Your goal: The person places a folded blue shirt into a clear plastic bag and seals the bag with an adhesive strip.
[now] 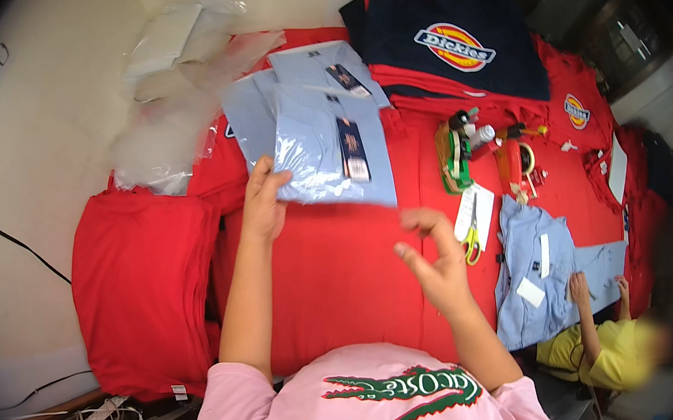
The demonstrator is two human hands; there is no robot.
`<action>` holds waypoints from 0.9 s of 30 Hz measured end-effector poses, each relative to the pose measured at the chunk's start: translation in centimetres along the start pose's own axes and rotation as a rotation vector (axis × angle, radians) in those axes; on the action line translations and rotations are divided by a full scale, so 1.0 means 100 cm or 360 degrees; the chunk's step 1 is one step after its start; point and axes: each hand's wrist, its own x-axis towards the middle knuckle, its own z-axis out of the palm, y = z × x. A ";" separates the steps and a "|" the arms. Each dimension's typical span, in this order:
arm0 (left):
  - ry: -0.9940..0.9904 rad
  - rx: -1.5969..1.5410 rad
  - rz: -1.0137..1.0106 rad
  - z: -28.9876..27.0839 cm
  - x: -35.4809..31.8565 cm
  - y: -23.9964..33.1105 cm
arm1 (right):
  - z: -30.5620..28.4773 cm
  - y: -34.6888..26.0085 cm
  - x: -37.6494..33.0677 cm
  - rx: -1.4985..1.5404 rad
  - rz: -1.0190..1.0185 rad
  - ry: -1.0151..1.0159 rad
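My left hand [266, 197] grips the lower left corner of a light blue folded shirt in a clear plastic bag [313, 150], with a dark hang tag [353, 150] showing on its front. Other bagged blue shirts [307, 60] lie beyond and partly under it. To the right of the held shirt, my right hand [435, 258] hovers above the red-covered table [328, 285], its fingers apart and holding nothing. That hand is slightly blurred.
Red garments [146, 290] are stacked at the left, with clear plastic bags [163, 143] behind. Navy shirts [459, 47] are piled at the back. Yellow-handled scissors [473, 246] and a green tape dispenser [454, 162] lie right. A co-worker in yellow [610, 353] handles blue shirts [534, 270].
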 end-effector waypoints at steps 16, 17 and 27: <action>-0.2193 0.2612 0.0947 0.031 -0.243 -0.037 | -0.067 0.071 -0.076 -0.0141 0.0220 0.0364; -0.2115 0.2587 0.0633 0.013 -0.252 -0.049 | -0.064 0.071 -0.082 -0.0452 0.0103 0.0236; -0.0648 0.2280 0.0285 -0.027 -0.195 -0.096 | -0.005 0.159 -0.069 -0.0700 -0.0069 -0.0259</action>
